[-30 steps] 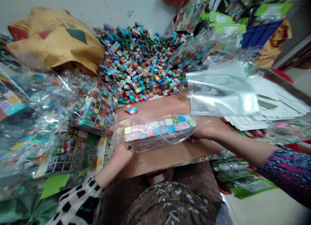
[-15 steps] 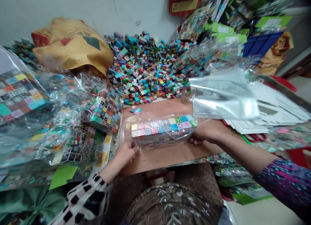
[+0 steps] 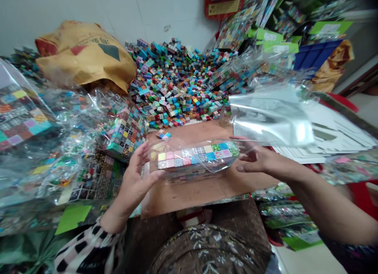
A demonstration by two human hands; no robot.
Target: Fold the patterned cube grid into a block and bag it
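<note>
A clear plastic bag holds a long row of small patterned cube blocks, lying on a brown cardboard sheet in front of me. My left hand grips the bag's left end, with the thumb along the front and the fingers at the side. At the opposite end my right hand grips the bag between the thumb in front and the fingers behind, which the plastic partly covers. A small loose block piece lies just beyond the bag.
Behind the cardboard a large heap of loose blocks rises against the wall. Bagged blocks and a yellow sack crowd the left. Flat clear bags, white cards and a blue bin are on the right.
Both hands have moved from pinching at the bag's front edge up to its two ends, with fingers and thumbs spread around it. The bag has stayed almost in place.
</note>
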